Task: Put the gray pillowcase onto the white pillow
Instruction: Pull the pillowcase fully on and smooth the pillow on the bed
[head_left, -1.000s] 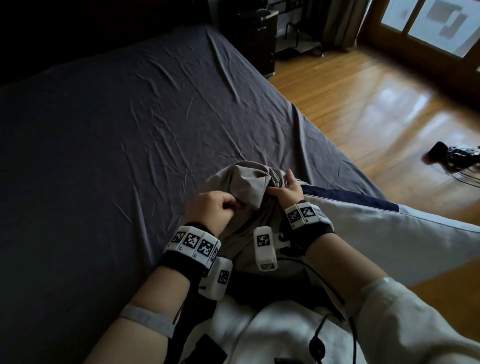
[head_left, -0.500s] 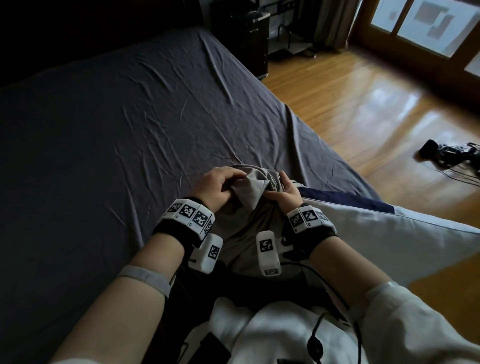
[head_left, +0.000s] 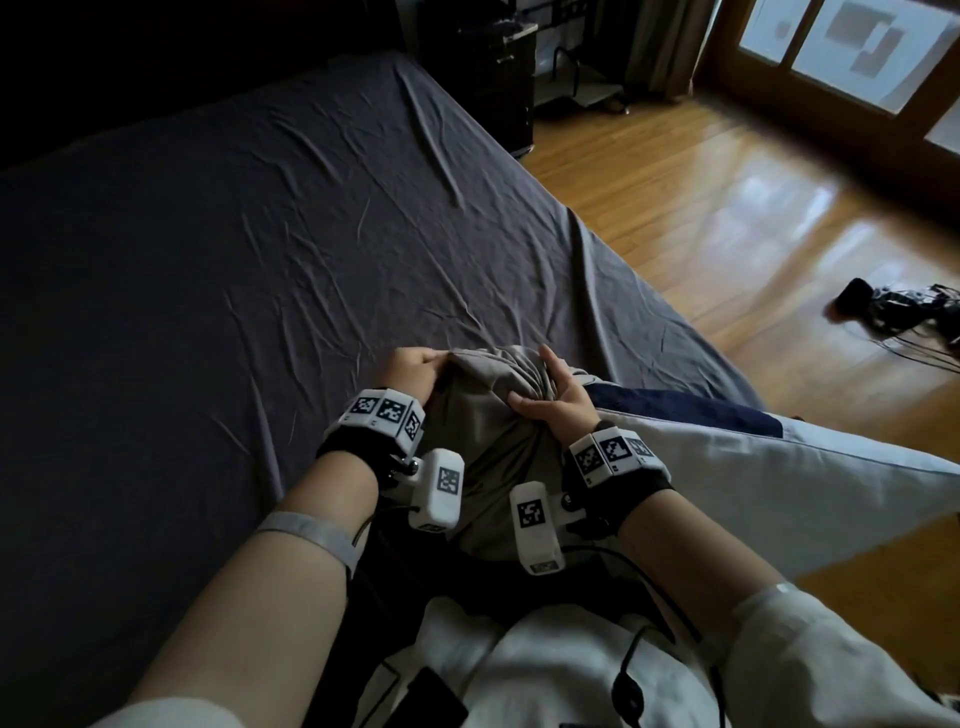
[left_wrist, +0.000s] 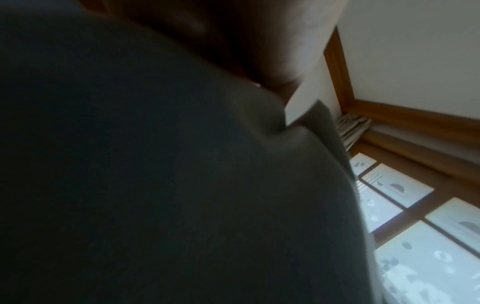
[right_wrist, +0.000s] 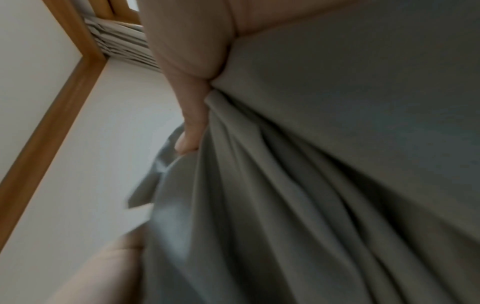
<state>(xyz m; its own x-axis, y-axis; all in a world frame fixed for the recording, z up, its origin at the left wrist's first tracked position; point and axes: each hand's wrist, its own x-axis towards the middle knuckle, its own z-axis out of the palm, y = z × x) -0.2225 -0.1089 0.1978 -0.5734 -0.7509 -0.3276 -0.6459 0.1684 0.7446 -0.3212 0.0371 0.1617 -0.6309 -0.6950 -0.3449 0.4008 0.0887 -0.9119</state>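
Note:
The gray pillowcase (head_left: 493, 421) is bunched up in front of me on the near edge of the bed. My left hand (head_left: 415, 371) grips its far left edge with curled fingers. My right hand (head_left: 550, 395) holds the gathered folds on the right side, thumb and fingers dug into the cloth. The white pillow (head_left: 779, 483) lies to the right of the bunch, a navy patch (head_left: 675, 410) at its far end; its near end is hidden under the pillowcase. Dark cloth (left_wrist: 182, 185) fills the left wrist view. In the right wrist view a finger (right_wrist: 192, 115) hooks into the gray folds (right_wrist: 311, 185).
A wrinkled dark sheet covers the bed (head_left: 208, 260) ahead and to the left. Wooden floor (head_left: 727, 234) lies to the right, with a black device and cables (head_left: 893, 306) on it. A dark cabinet (head_left: 493, 67) stands past the bed's far corner.
Both hands moved forward and apart along the bunched pillowcase. The left hand shifted to the far left edge; the right hand regripped lower folds, spreading the opening wider.

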